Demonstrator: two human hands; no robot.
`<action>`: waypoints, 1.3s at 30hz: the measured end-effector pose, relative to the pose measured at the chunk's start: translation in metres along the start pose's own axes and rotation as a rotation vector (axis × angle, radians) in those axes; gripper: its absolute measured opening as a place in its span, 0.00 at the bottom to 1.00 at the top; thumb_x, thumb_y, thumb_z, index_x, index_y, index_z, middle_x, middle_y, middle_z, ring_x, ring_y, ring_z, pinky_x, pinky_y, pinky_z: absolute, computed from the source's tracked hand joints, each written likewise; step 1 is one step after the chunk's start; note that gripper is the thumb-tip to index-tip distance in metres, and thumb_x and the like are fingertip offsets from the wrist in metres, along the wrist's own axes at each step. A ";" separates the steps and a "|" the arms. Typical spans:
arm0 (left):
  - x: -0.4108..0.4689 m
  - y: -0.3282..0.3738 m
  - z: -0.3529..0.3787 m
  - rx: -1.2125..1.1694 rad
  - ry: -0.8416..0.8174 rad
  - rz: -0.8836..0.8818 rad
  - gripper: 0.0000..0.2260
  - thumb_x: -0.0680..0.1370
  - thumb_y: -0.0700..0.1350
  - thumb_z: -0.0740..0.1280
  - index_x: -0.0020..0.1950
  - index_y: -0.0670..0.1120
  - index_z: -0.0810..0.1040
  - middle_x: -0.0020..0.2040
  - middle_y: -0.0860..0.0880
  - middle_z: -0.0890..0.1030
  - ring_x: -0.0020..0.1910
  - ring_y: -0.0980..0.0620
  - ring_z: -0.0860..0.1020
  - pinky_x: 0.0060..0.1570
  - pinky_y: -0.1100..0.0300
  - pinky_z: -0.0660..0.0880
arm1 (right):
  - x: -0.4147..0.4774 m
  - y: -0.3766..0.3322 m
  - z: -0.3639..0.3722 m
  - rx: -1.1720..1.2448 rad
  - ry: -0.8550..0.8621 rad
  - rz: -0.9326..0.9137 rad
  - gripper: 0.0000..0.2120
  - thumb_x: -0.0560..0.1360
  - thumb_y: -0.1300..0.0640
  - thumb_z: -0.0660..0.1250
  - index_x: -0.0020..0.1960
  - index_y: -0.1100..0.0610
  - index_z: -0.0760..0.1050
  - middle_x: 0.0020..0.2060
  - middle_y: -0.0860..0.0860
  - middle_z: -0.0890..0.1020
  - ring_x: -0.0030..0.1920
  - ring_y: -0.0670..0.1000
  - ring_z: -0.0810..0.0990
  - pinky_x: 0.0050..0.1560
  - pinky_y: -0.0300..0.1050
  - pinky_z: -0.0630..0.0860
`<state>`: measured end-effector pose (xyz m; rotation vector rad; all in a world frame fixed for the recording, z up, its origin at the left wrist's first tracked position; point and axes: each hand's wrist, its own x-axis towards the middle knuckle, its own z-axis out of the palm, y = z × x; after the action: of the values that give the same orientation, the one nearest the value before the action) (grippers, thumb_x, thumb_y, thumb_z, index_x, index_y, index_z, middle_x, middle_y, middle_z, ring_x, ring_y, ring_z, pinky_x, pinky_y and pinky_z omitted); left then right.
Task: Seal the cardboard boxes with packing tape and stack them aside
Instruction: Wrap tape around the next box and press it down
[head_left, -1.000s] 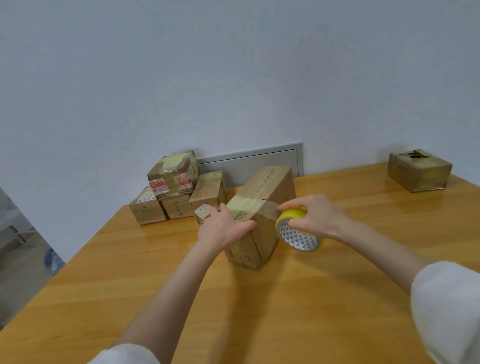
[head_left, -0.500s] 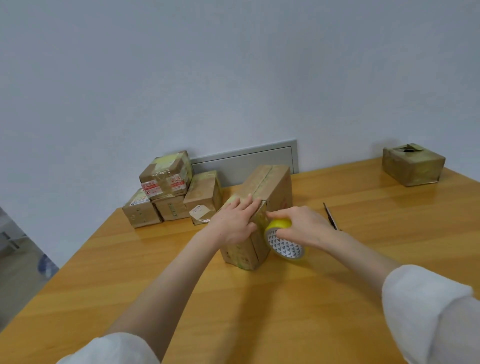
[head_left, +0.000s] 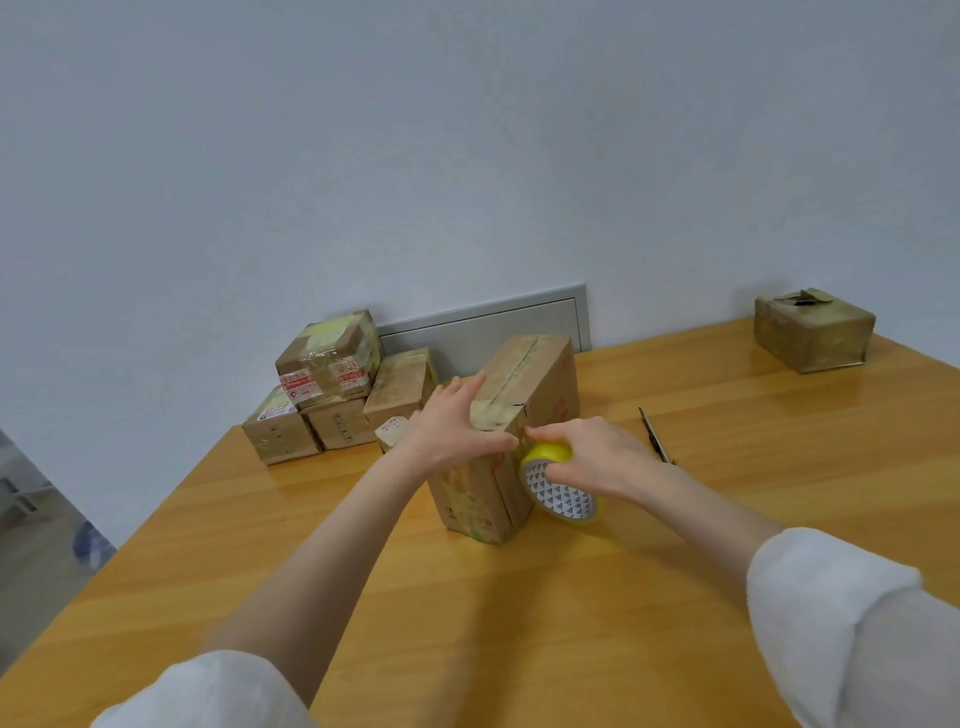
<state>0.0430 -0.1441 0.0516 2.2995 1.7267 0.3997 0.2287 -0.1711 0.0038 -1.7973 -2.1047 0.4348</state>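
Note:
A long cardboard box stands on the wooden table, with yellowish tape across its near top edge. My left hand lies on that near end with straight fingers, pressing the tape down. My right hand grips a yellow roll of packing tape right against the box's right side, near the top corner. Several sealed boxes are stacked at the table's back left. Another box with a rough top sits at the back right.
A thin dark cutter or pen lies on the table just right of my right hand. A grey panel runs along the wall behind the boxes. The table's left edge drops to the floor.
My right hand has brought the tape roll in and down against the box's right side. My left hand moved from the box's side onto its top near end, fingers now flat.

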 end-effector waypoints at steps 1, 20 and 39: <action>0.002 0.001 0.001 0.045 -0.018 -0.061 0.45 0.69 0.61 0.71 0.79 0.55 0.50 0.79 0.43 0.53 0.77 0.44 0.53 0.72 0.44 0.58 | 0.000 0.000 0.000 -0.011 -0.001 -0.005 0.27 0.72 0.48 0.65 0.70 0.33 0.65 0.64 0.47 0.77 0.39 0.44 0.73 0.28 0.38 0.64; -0.008 -0.021 -0.006 0.166 -0.087 -0.306 0.36 0.70 0.64 0.67 0.76 0.61 0.58 0.70 0.40 0.61 0.65 0.39 0.68 0.57 0.49 0.71 | 0.011 0.027 -0.004 0.515 0.065 -0.018 0.16 0.71 0.38 0.69 0.36 0.50 0.77 0.30 0.42 0.76 0.35 0.44 0.74 0.36 0.42 0.68; -0.009 -0.030 -0.008 0.051 -0.049 -0.283 0.36 0.69 0.62 0.69 0.74 0.57 0.63 0.71 0.41 0.66 0.66 0.42 0.69 0.60 0.48 0.73 | 0.014 0.038 0.011 0.391 0.028 0.091 0.31 0.68 0.32 0.67 0.58 0.56 0.80 0.52 0.54 0.83 0.51 0.54 0.81 0.48 0.45 0.74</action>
<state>0.0113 -0.1445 0.0481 2.0357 2.0193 0.2451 0.2555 -0.1520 -0.0222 -1.6591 -1.7720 0.7792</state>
